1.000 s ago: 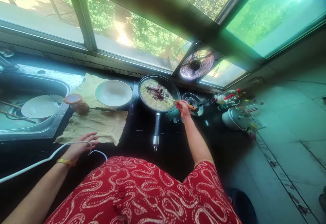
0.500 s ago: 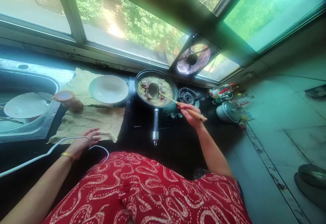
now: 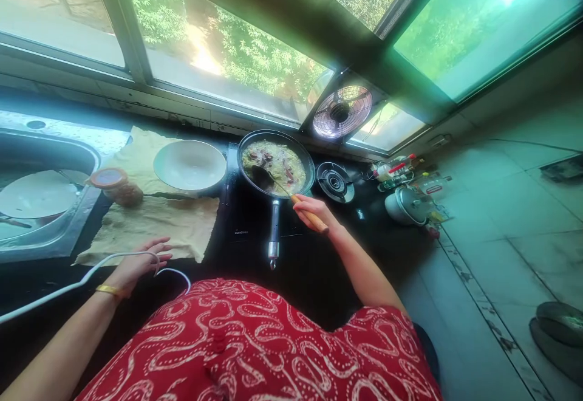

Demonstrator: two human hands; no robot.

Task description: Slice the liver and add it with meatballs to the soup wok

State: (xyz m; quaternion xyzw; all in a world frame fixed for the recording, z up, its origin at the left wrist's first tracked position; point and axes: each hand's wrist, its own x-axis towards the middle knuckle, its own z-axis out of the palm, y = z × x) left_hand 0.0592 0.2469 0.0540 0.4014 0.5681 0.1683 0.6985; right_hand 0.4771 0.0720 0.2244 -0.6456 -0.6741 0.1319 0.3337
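Note:
My right hand [image 3: 314,211] is wrapped round the wooden handle of a ladle [image 3: 311,217]. The ladle's dark head dips into the left part of the food [image 3: 289,167], a pale soupy mix with darker pieces. That food fills a long-handled frying pan [image 3: 275,222] standing on the stove. My left hand [image 3: 144,260] rests with fingers apart near the front edge of a beige cloth [image 3: 182,225]. A white cable [image 3: 68,290] passes over this hand by the thumb; the fingers do not close on it.
A white bowl [image 3: 190,165] and a lidded jar [image 3: 116,185] stand on the cloths left of the stove. Farther left is a sink [image 3: 68,231] with dishes. Right of the pan are a bare burner [image 3: 334,181], a grey pot [image 3: 405,205] and bottles [image 3: 395,169]. A fan [image 3: 342,111] sits in the window.
My right hand has moved left and slightly down with the ladle, whose head has shifted from the pan's middle to its left side. My left hand stays by the cloth.

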